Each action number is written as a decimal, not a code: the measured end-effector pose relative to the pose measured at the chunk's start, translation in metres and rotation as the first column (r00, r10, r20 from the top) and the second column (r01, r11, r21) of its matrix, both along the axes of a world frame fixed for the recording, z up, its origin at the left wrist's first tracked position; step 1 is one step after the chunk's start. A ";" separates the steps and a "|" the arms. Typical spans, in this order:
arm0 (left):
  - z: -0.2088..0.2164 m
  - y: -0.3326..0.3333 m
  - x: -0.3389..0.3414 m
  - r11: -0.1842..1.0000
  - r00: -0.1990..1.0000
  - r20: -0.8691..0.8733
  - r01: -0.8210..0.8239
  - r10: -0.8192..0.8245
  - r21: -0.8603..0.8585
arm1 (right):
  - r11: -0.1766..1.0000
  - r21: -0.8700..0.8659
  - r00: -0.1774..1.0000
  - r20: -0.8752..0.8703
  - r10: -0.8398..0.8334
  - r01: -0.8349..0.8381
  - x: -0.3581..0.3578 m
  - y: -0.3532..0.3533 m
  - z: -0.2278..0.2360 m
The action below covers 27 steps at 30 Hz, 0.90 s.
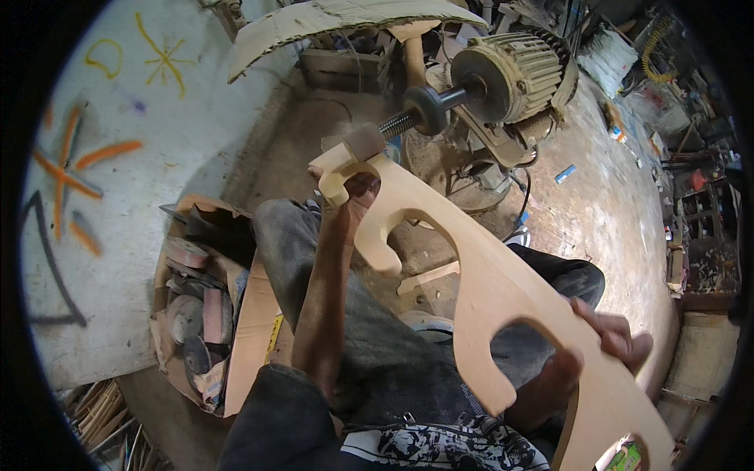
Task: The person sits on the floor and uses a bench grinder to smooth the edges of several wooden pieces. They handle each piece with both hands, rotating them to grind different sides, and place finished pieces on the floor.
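Note:
A long pale wooden board [491, 275] with several hook-shaped cutouts slants across my lap, from the upper middle to the lower right. Its far end meets a small brown drum [365, 143] on a threaded spindle; whether they touch is hard to tell. My left hand [360, 198] grips that end from beneath, partly hidden by the wood, with fingers showing through the first cutout. Farther down, my right hand [616, 339] is closed around the board's right edge, its lower part behind the wood and slightly blurred.
A dusty ribbed electric motor [510, 74] drives the spindle, ahead of me. Cardboard [338, 27] arches above it. On my left stands a cardboard box [161, 330] of abrasive wheels and blocks beside a marked pale panel [118, 196]. A wood offcut [428, 277] lies on the floor.

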<state>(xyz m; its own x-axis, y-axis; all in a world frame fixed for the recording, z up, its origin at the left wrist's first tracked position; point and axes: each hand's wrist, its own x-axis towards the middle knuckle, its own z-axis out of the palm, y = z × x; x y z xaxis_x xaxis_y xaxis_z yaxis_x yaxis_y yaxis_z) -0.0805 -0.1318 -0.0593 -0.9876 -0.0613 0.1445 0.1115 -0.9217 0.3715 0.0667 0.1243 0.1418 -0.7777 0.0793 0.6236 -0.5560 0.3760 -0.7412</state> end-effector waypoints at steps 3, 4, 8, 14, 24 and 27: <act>0.002 0.015 0.007 0.995 0.994 -0.065 0.095 -0.093 0.030 | 0.993 0.004 0.987 -0.106 -0.119 0.120 0.022 0.012 0.001; 0.003 0.021 0.010 0.991 0.989 -0.085 0.122 -0.118 0.044 | 0.973 0.006 0.960 -0.165 -0.226 0.230 0.026 0.014 -0.001; 0.009 0.049 0.020 0.954 0.946 -0.144 0.297 -0.289 0.034 | 0.858 0.058 0.841 -0.242 -0.483 0.510 0.036 0.027 0.001; 0.020 0.066 0.028 0.970 0.957 -0.163 0.232 -0.241 -0.072 | 0.815 0.132 0.824 -0.155 -0.544 0.563 0.041 0.050 0.008; 0.022 0.055 0.008 0.978 0.956 -0.207 0.201 -0.207 -0.051 | 0.829 0.126 0.815 -0.311 -0.489 0.545 0.010 0.029 0.003; 0.018 0.053 0.006 0.989 0.982 -0.125 0.133 -0.141 -0.072 | 0.800 0.192 0.812 -0.290 -0.507 0.568 0.003 0.015 0.009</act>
<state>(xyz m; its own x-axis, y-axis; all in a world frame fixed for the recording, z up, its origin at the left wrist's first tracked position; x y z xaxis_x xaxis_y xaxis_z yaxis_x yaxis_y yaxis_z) -0.0745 -0.0787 -0.0417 -0.9586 0.0864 0.2712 0.0369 -0.9069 0.4197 0.0701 0.1389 0.1508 -0.5024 0.2575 0.8254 -0.3372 0.8207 -0.4613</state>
